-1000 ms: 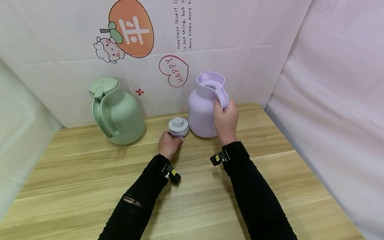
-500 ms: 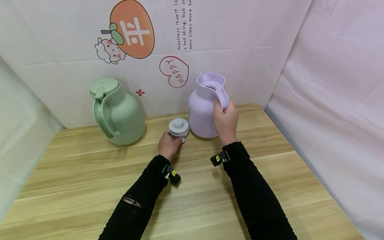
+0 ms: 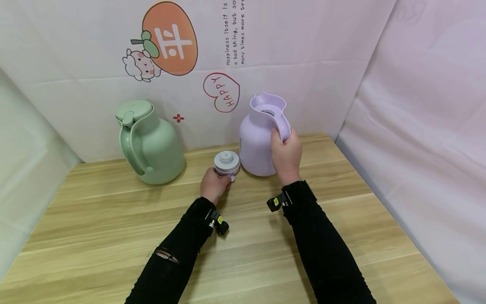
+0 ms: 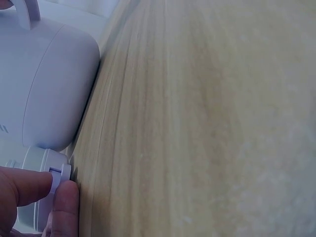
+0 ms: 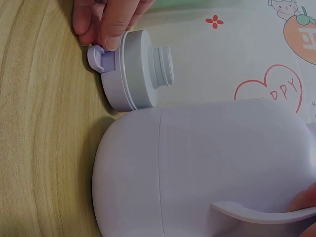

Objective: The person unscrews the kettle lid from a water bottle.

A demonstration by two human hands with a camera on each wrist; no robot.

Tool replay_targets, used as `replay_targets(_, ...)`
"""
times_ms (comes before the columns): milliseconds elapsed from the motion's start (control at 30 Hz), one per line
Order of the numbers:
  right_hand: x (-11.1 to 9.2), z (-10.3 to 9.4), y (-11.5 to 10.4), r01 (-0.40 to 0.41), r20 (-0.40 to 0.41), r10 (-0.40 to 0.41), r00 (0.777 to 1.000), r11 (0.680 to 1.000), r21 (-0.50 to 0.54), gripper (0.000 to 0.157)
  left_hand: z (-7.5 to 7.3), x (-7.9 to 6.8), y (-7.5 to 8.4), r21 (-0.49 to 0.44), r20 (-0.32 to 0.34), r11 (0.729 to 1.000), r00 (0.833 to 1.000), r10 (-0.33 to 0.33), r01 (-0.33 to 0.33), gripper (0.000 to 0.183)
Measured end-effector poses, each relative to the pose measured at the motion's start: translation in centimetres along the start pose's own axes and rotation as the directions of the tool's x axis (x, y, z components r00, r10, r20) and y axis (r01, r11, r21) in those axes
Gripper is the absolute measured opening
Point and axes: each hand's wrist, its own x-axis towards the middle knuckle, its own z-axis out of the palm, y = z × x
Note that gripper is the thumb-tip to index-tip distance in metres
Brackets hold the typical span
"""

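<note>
A lilac vacuum jug (image 3: 255, 145) stands upright near the table's back edge, its top uncovered. My right hand (image 3: 286, 156) grips its handle (image 3: 282, 124), with fingers wrapped round it. Just left of the jug, the round grey and lilac lid (image 3: 226, 162) sits upside down, its stepped plug facing up. My left hand (image 3: 214, 184) holds that lid low at its side, thumb and fingers by the small lilac lever (image 5: 96, 59) in the right wrist view. In the left wrist view the thumb (image 4: 34, 186) presses against the lid's side.
A green vacuum jug (image 3: 155, 145) with its lid on stands at the back left of the wooden table (image 3: 243, 257). Behind both jugs rises a white printed cloth (image 3: 296, 38). More white cloth hangs at the right and left sides.
Both hands keep their holds, and the jug and lid stay where they are. The whole head view has shifted slightly.
</note>
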Motion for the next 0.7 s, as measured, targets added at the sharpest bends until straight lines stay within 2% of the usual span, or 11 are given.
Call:
replay_targets(500,-0.15,-0.03,-0.10,-0.012,0.009,0.012,1.000,1.000,-0.003,0.034,-0.20,-0.13,0.05,0.011,0.001,1.000,1.000,0.003,-0.003,0.051)
replay_targets(700,-0.14,-0.22,-0.07,-0.026,0.030,0.026,0.999,1.000,0.007,0.033,-0.38,-0.16,-0.09,-0.006,0.017,1.000,1.000,0.015,-0.015,0.061)
